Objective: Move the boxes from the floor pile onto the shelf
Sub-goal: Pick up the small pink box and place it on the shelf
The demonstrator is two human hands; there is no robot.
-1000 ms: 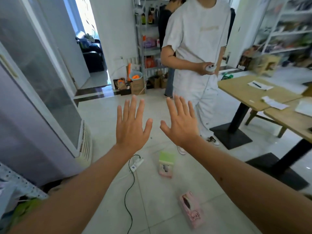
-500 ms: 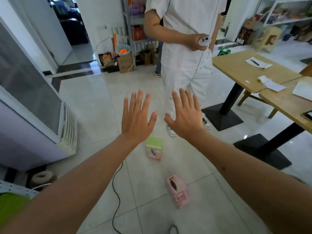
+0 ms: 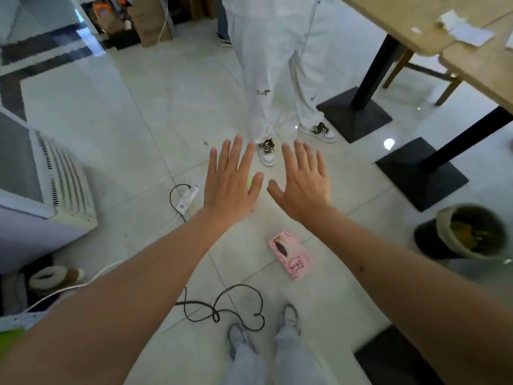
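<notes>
A pink box lies flat on the tiled floor, below and between my two arms. A green-topped box is almost fully hidden behind my left hand; only a green sliver shows. My left hand and my right hand are stretched out side by side above the floor, palms down, fingers straight and spread. Neither hand holds or touches anything. No shelf is in view.
A person in white trousers stands just beyond my hands. A white power strip and a black cable lie on the floor. A chest freezer is at left, black table bases and a bin at right.
The view has tilted further down to the floor, and my feet now show at the bottom. My left hand now covers the green-topped box. Both hands stay spread and empty.
</notes>
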